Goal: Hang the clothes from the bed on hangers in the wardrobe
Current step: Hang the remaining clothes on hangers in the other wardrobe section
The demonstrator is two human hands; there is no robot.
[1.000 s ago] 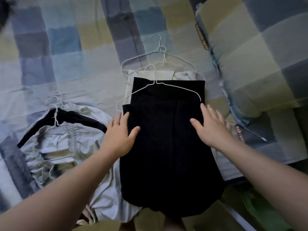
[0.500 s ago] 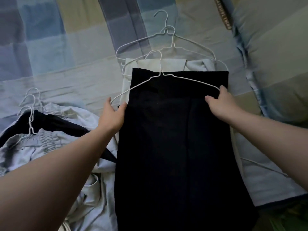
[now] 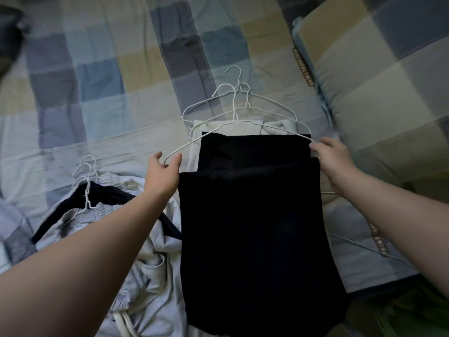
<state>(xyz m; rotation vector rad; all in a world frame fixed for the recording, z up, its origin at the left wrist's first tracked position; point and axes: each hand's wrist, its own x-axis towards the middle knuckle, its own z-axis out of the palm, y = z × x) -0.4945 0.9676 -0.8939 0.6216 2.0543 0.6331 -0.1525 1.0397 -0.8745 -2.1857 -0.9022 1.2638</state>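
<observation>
The left hand point(image 3: 163, 175) and right hand point(image 3: 334, 156) pinch the hanger point(image 3: 234, 110) ends; any tilt might slide the black trousers point(image 3: 252, 215) off.

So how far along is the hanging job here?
Done: the pale grey and dark garments heaped on the left already carry white wire hangers. In hand: left hand and right hand grip the ends of a white wire hanger, the black folded garment apparently draped over it. Left: the cream garment underneath, with spare hangers, and moving everything to the wardrobe, not in view.
</observation>
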